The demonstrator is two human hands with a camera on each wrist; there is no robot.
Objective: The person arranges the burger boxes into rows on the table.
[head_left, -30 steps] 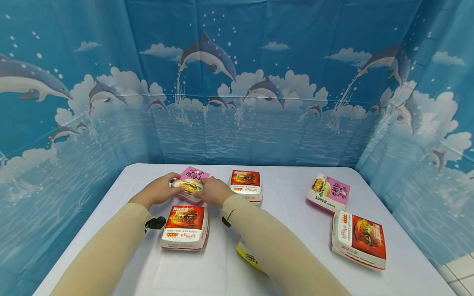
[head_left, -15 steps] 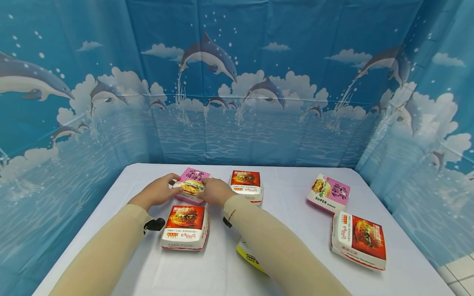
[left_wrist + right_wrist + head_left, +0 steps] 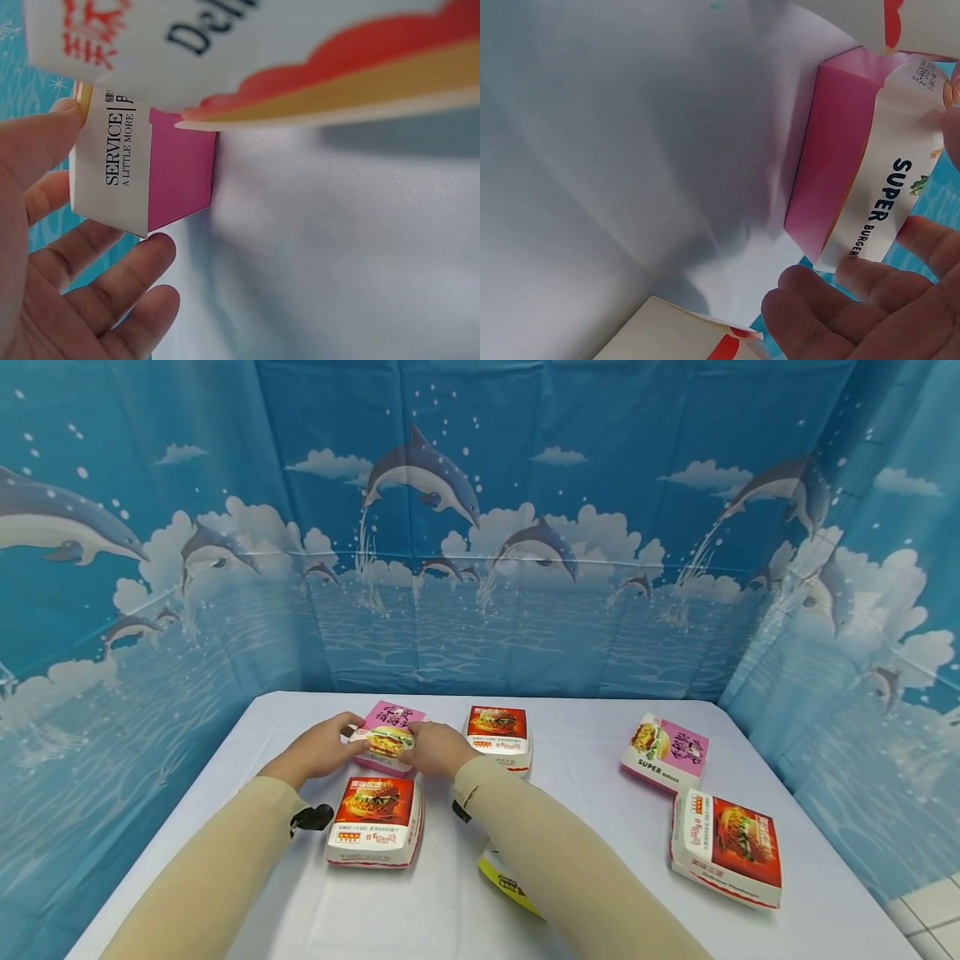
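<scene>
Mostly curtain (image 3: pixel 450 527), white table (image 3: pixel 577 760), perhaps tiles (image 3: pixel 930 906)

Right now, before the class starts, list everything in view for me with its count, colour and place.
Pink boxes: 2, pink and white, back left and back right
Red boxes: 3, red and white, front left, back middle, front right
Yellow pack: 1, yellow, front middle, partly hidden
Table: 1, white, beneath them
Curtain: dolphin-print, blue, behind and beside the table
Tiles: several, pale, bottom right
Wrist gear: 2, black, at the cuffs
Sleeves: 2, beige, front
Left hand: 1, bare, gripping the back-left pink box
Right hand: 1, bare, gripping the same box
</scene>
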